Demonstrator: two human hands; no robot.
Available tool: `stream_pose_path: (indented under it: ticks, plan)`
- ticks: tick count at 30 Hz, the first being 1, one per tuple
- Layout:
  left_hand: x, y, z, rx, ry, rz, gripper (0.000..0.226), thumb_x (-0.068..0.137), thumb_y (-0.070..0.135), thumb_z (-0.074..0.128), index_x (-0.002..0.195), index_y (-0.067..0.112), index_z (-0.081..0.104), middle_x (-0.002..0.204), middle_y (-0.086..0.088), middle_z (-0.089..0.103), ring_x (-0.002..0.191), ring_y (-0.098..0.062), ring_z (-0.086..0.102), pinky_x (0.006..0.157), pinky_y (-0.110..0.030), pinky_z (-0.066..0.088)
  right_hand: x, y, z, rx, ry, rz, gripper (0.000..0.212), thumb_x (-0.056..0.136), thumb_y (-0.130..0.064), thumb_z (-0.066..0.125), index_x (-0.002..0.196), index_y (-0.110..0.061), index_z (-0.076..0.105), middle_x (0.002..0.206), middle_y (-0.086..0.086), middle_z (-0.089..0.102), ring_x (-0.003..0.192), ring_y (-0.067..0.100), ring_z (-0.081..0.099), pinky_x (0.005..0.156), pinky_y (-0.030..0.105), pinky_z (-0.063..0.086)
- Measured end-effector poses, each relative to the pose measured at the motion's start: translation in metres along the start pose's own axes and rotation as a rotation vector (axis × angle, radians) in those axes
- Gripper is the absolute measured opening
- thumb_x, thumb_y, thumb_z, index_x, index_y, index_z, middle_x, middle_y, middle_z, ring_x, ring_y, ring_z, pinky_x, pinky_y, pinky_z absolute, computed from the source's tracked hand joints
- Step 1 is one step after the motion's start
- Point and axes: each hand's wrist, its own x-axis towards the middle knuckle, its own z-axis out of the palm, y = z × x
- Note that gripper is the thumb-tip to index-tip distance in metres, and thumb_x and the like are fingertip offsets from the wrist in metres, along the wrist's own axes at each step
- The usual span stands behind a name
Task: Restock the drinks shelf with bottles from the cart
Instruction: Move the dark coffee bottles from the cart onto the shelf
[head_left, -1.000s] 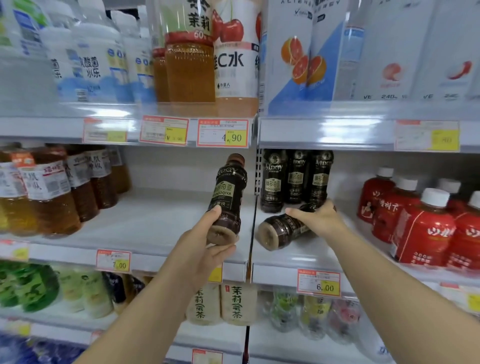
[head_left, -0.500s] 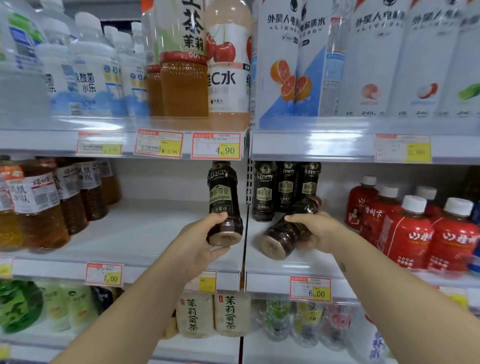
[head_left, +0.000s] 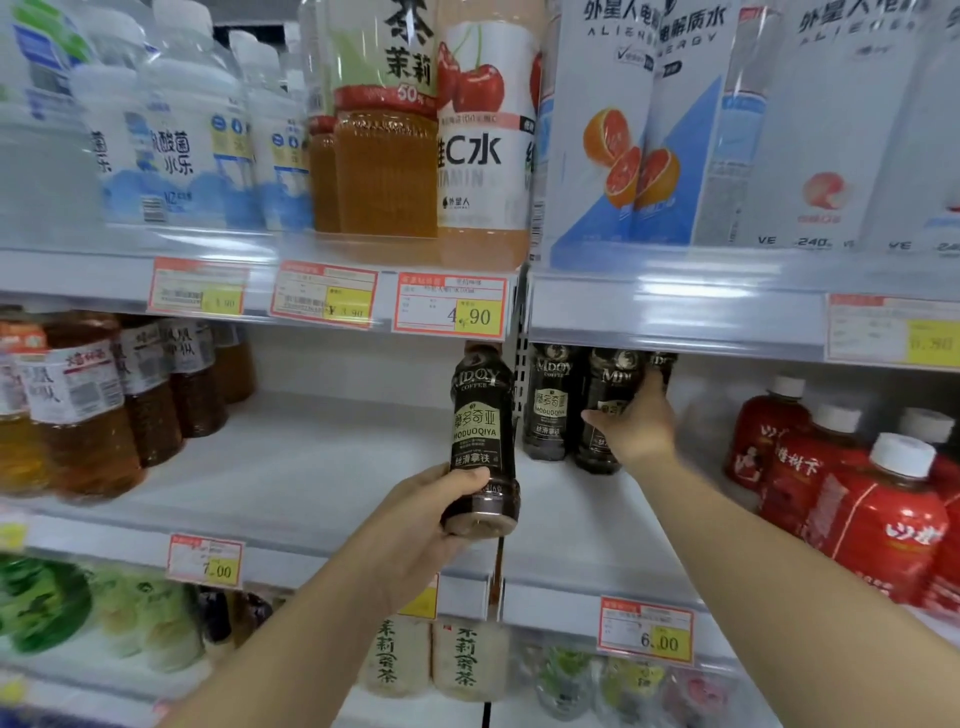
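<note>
The left hand (head_left: 415, 519) curls its fingers round the base of 1 upright coffee bottle (head_left: 480, 441), held before the shelf (head_left: 322, 467) – gripped so low, it could tip. The right hand (head_left: 636, 426) wraps a 2nd bottle (head_left: 597, 454) standing in its row – a nudge could topple neighbours (head_left: 550, 410)

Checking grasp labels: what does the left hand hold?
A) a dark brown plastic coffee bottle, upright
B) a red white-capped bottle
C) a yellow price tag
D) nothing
A: the left hand grips the upright dark brown plastic coffee bottle round its lower end.
</note>
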Motion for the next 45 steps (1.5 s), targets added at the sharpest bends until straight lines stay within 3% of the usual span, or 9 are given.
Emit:
stream_pose_path:
  ticks: [7, 12, 17, 22, 26, 31, 37, 40, 45]
  plan:
    - [-0.003, -0.003, 0.003, 0.008, -0.055, -0.012, 0.038, 0.081, 0.016, 0.059, 0.114, -0.003, 0.059, 0.097, -0.021, 0.07, 0.086, -0.028, 0.069, 0.082, -0.033, 0.057, -0.018, -0.001, -0.024, 0.13, -0.04, -0.013, 0.073, 0.076, -0.026, 0.075, 0.137, -0.012, 0.036, 0.122, 0.005, 0.055, 0.114, 0.023, 0.054, 0.095, 0.035, 0.045]
    - [-0.003, -0.013, 0.038, 0.127, -0.169, 0.015, 0.038, 0.085, 0.006, 0.06, 0.123, 0.01, 0.055, 0.113, -0.016, 0.068, 0.1, -0.028, 0.067, 0.088, -0.037, 0.055, -0.088, -0.032, -0.057, 0.329, -0.615, 0.105, 0.05, 0.078, -0.042, 0.067, 0.122, -0.02, 0.054, 0.107, 0.002, 0.067, 0.093, 0.017, 0.068, 0.08, 0.032, 0.056]
    - [0.017, -0.027, 0.074, 0.528, -0.257, 0.206, 0.05, 0.077, 0.027, 0.073, 0.12, 0.036, 0.049, 0.117, 0.01, 0.065, 0.108, -0.004, 0.061, 0.1, -0.035, 0.046, -0.088, -0.032, -0.075, 0.47, -0.403, 0.103, 0.034, 0.072, -0.016, 0.077, 0.102, -0.016, 0.06, 0.097, 0.009, 0.071, 0.09, 0.023, 0.069, 0.083, 0.037, 0.056]
    - [0.044, -0.027, 0.068, 0.962, -0.199, 0.324, 0.059, 0.084, 0.036, 0.067, 0.136, 0.032, 0.04, 0.129, 0.016, 0.046, 0.117, 0.003, 0.042, 0.098, -0.018, 0.032, -0.068, -0.006, -0.09, 0.41, -0.297, 0.076, 0.039, 0.07, -0.008, 0.079, 0.103, -0.013, 0.06, 0.098, 0.009, 0.071, 0.092, 0.024, 0.069, 0.084, 0.043, 0.055]
    - [0.069, -0.026, 0.042, 1.217, -0.068, 0.34, 0.052, 0.087, 0.036, 0.063, 0.135, 0.027, 0.045, 0.138, 0.005, 0.045, 0.124, -0.007, 0.044, 0.102, -0.021, 0.033, -0.041, 0.012, -0.086, 0.265, -0.141, 0.045, 0.039, 0.066, -0.009, 0.082, 0.09, -0.024, 0.055, 0.091, -0.001, 0.067, 0.088, 0.018, 0.065, 0.079, 0.035, 0.052]
    - [0.085, -0.036, 0.026, 1.393, -0.155, 0.171, 0.057, 0.089, 0.041, 0.059, 0.14, 0.024, 0.04, 0.147, 0.004, 0.037, 0.133, -0.011, 0.036, 0.107, -0.023, 0.029, -0.017, 0.029, -0.065, 0.188, -0.063, 0.023, 0.052, 0.068, -0.007, 0.081, 0.111, -0.013, 0.052, 0.097, -0.003, 0.06, 0.09, 0.015, 0.057, 0.078, 0.028, 0.044]
    - [0.102, -0.034, 0.046, 1.513, -0.115, 0.322, 0.06, 0.09, 0.039, 0.057, 0.144, 0.027, 0.032, 0.148, -0.001, 0.029, 0.132, -0.018, 0.036, 0.108, -0.033, 0.032, 0.01, 0.039, -0.046, 0.093, -0.016, 0.019, 0.064, 0.068, -0.015, 0.082, 0.122, -0.013, 0.049, 0.113, 0.005, 0.064, 0.102, 0.023, 0.061, 0.09, 0.041, 0.051]
    - [0.11, -0.039, 0.07, 1.69, -0.142, 0.441, 0.068, 0.09, 0.042, 0.053, 0.148, 0.032, 0.018, 0.157, -0.003, 0.008, 0.139, -0.027, 0.024, 0.112, -0.04, 0.025, 0.012, 0.044, -0.041, 0.035, -0.032, 0.015, 0.066, 0.067, -0.013, 0.082, 0.123, -0.012, 0.047, 0.113, 0.007, 0.065, 0.103, 0.025, 0.062, 0.09, 0.04, 0.051]
    - [0.129, -0.046, 0.08, 1.665, -0.165, 0.292, 0.084, 0.089, 0.043, 0.055, 0.149, 0.032, -0.003, 0.158, -0.004, -0.017, 0.143, -0.032, 0.015, 0.112, -0.045, 0.025, 0.01, 0.057, -0.044, -0.124, -0.089, -0.01, 0.064, 0.071, -0.011, 0.077, 0.126, -0.007, 0.046, 0.118, 0.011, 0.064, 0.111, 0.028, 0.059, 0.082, 0.026, 0.042]
